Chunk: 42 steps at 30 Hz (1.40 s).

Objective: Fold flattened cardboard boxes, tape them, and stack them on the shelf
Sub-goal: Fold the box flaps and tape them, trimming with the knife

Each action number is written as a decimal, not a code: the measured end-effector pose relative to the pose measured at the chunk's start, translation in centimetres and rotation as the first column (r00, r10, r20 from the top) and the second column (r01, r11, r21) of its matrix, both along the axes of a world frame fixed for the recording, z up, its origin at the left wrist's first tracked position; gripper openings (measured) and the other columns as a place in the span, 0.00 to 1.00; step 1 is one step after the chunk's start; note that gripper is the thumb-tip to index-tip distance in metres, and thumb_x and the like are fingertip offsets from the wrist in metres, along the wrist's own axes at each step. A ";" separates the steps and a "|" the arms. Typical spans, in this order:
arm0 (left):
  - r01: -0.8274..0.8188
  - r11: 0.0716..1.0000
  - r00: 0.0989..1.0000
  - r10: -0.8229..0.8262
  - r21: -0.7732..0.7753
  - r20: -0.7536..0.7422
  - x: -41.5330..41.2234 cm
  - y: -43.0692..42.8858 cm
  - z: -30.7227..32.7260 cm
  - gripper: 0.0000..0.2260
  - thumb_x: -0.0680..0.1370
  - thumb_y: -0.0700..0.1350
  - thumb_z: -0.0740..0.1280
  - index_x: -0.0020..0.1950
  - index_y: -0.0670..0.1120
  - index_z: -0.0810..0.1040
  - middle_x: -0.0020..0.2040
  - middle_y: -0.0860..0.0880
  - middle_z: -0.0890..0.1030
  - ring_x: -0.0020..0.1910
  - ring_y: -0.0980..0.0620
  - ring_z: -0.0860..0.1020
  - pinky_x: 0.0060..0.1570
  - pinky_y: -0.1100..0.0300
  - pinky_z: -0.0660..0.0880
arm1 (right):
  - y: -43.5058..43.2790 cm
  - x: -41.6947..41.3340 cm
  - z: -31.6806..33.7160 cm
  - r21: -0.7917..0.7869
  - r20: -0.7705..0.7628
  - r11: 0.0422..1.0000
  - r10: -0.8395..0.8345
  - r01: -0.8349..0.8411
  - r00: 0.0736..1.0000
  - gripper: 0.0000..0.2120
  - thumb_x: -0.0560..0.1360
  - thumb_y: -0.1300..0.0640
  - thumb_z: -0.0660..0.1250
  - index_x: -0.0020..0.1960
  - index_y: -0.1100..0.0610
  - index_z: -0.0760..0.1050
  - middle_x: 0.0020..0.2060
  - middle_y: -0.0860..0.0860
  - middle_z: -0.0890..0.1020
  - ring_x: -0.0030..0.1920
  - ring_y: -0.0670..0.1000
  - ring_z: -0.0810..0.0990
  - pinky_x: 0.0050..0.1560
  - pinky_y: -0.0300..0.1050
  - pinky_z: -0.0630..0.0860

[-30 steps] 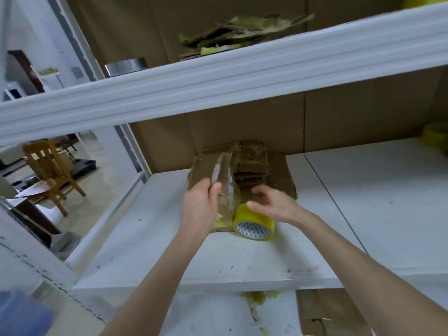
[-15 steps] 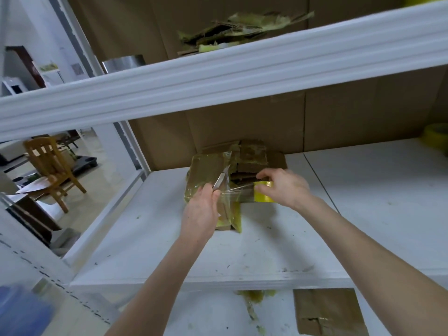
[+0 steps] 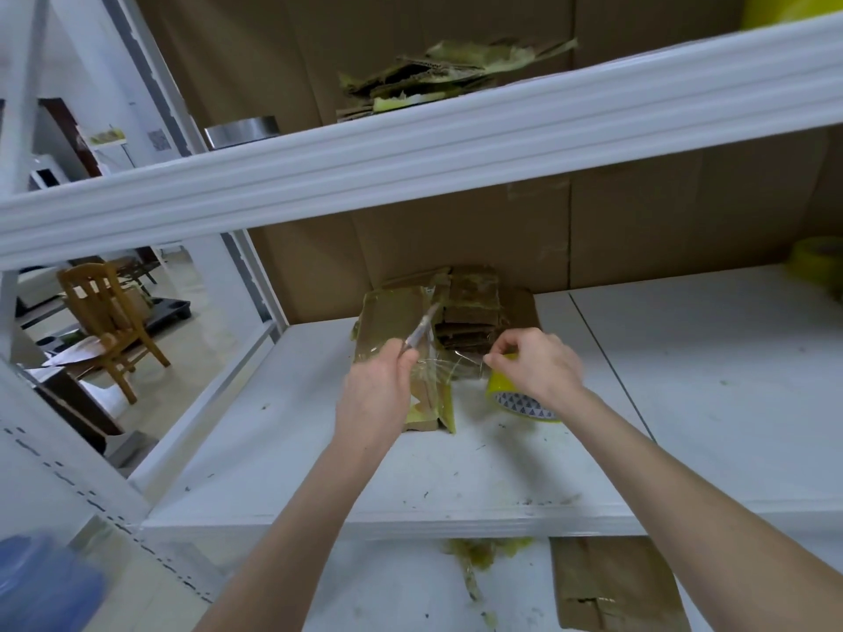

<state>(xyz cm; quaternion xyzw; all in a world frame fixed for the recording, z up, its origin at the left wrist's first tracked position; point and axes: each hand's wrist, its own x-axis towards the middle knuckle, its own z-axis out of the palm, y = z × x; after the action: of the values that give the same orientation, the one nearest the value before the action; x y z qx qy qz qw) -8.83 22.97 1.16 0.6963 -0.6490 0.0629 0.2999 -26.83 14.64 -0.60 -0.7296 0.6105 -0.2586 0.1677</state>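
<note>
One wooden chair [image 3: 107,312] stands on the floor at far left, beyond the white metal shelf [image 3: 410,485]. Two bare hands work over that shelf. The left grip [image 3: 374,394] is curled round one slim metal cutter [image 3: 419,330], whose tip slants up over the pile of flattened brown cardboard boxes [image 3: 470,307]. The pile is too overlapped to count and lies just beyond both grips. One clear tape strip [image 3: 449,364] stretches between them. The right grip [image 3: 533,367] clasps one yellow roll of packing tape [image 3: 520,399]. A second yellow roll [image 3: 816,262] sits far right.
</note>
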 end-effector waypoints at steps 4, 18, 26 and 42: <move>0.032 0.970 0.999 -0.026 0.241 -0.030 -2.3 2.0 -0.9 0.17 0.81 0.38 0.52 0.69 0.47 0.66 0.37 0.46 0.74 0.37 0.45 0.74 0.36 0.52 0.70 | 0.5 0.2 0.1 0.009 0.005 0.999 -0.045 0.045 0.999 0.11 0.76 0.40 0.64 0.41 0.45 0.76 0.39 0.47 0.80 0.43 0.52 0.77 0.33 0.39 0.65; -0.014 0.943 0.998 -0.009 0.333 0.067 -4.5 1.3 -1.1 0.26 0.78 0.32 0.55 0.73 0.52 0.64 0.45 0.43 0.78 0.43 0.43 0.75 0.39 0.54 0.71 | 1.8 1.2 0.9 -0.038 -0.084 0.997 -0.072 0.069 0.994 0.08 0.78 0.45 0.61 0.45 0.44 0.77 0.41 0.46 0.81 0.44 0.53 0.78 0.40 0.42 0.74; -0.028 0.919 0.994 -0.017 0.392 0.112 -4.9 0.9 -0.4 0.25 0.76 0.30 0.55 0.70 0.49 0.68 0.53 0.41 0.78 0.52 0.41 0.76 0.42 0.54 0.70 | 2.7 1.3 1.8 -0.091 -0.208 0.995 -0.070 0.052 0.976 0.07 0.79 0.47 0.61 0.48 0.44 0.77 0.41 0.47 0.78 0.41 0.53 0.74 0.37 0.41 0.68; 0.005 0.920 0.999 -0.021 0.392 0.038 -5.1 0.4 0.3 0.21 0.77 0.32 0.56 0.66 0.49 0.74 0.52 0.42 0.79 0.45 0.44 0.74 0.40 0.55 0.70 | 3.1 0.3 1.5 -0.045 -0.161 0.995 -0.094 0.088 0.983 0.08 0.79 0.48 0.60 0.48 0.45 0.79 0.41 0.47 0.79 0.41 0.53 0.75 0.39 0.42 0.69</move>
<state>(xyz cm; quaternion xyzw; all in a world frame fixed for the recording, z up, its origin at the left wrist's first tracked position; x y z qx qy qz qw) -13.94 23.33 1.46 0.7364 -0.6592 -0.0558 0.1417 -26.51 17.76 0.90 -0.7227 0.6497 -0.2172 0.0916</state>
